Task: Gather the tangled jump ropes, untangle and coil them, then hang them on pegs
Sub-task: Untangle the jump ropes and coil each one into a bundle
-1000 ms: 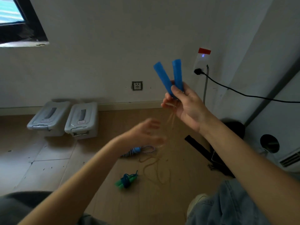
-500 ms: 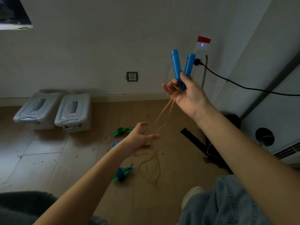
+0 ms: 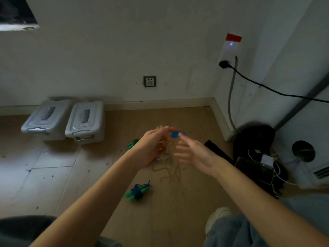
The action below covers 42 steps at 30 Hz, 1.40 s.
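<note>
- Two bare forearms are stretched out over a wooden floor [image 3: 187,202], with the hands close together near the middle of the view.
- The blue handles [image 3: 175,134] of a jump rope are seen almost end-on, so their long axis seems to run away from the viewer toward the far wall; they are blurred, and only a small blue patch is shown.
- The handles are pinched at the fingertips of the left hand [image 3: 153,147], whose fingers are curled.
- A thin tan rope [image 3: 167,166] is seen hanging from that hand in loose loops that reach the floor below.
- The right hand [image 3: 194,154] is held just beside the handles with fingers spread and straight, gripping nothing; whether a fingertip touches them cannot be told.
- A bundled jump rope with green handles and a blue cord [image 3: 138,191] is laid on the floor nearer the viewer, its handles angled toward the lower left.
- Another green-handled piece [image 3: 132,143] is partly hidden behind the left wrist.
- Two grey lidded boxes [image 3: 85,122] are set against the far wall at the left.
</note>
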Tool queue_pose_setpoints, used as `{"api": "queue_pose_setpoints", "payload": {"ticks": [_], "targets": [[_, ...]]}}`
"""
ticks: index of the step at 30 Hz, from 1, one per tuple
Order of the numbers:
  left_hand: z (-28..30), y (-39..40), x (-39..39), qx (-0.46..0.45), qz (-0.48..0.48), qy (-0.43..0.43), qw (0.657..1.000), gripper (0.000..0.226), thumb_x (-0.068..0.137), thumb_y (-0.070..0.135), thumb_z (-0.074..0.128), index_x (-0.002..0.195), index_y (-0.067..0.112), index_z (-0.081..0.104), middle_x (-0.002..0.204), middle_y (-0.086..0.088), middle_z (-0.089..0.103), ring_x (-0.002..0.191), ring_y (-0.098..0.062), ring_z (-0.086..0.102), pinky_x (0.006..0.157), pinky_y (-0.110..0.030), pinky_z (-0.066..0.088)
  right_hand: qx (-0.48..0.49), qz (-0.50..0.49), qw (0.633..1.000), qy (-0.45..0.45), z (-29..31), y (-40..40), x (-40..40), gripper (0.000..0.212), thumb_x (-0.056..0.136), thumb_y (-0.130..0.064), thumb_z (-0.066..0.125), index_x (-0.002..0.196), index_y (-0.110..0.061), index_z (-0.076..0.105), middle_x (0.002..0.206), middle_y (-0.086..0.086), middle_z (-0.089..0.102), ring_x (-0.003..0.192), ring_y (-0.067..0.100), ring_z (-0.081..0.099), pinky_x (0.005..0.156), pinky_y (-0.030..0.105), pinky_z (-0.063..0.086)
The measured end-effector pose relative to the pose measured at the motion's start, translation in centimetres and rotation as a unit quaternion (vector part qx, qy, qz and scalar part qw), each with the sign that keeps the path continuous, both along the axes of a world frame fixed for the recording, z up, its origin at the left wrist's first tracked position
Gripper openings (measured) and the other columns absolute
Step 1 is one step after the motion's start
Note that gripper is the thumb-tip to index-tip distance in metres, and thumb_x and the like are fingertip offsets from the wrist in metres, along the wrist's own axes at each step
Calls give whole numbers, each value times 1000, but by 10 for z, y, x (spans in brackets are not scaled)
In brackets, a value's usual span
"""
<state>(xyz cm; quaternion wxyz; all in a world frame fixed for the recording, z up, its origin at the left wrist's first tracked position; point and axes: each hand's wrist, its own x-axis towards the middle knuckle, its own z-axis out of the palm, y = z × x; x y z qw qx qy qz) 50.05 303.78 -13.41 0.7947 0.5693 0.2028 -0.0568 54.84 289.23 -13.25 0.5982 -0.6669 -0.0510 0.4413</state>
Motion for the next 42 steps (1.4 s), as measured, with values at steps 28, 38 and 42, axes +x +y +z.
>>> {"api": "queue_pose_setpoints", "payload": {"ticks": [28, 38, 42], "targets": [[4, -10, -41, 133, -139, -122, 974, 16, 93, 14, 49, 98, 12, 63, 89, -3, 65, 84, -7, 64, 78, -17, 51, -13, 21, 909, -417, 60, -2, -21, 20, 95, -17, 50, 84, -8, 65, 39, -13, 44, 38, -1, 40, 44, 11, 31], [-59, 36, -60, 430, -97, 63, 895, 32, 98, 22, 40, 76, 13, 62, 69, -1, 54, 65, -15, 48, 61, -21, 38, -185, -103, 792, -572, 33, -38, 12, 26, 96, -22, 48, 87, -3, 64, 59, -2, 49, 53, 12, 44, 55, 29, 34], [-73, 42, -69, 477, -104, 131, 863, 31, 97, 20, 43, 78, 12, 65, 74, -3, 56, 63, -12, 52, 62, -22, 41, -268, -52, 777, -567, 9, -44, 20, 27, 97, -24, 47, 92, -6, 65, 76, 12, 63, 72, 27, 57, 64, 38, 45]]}}
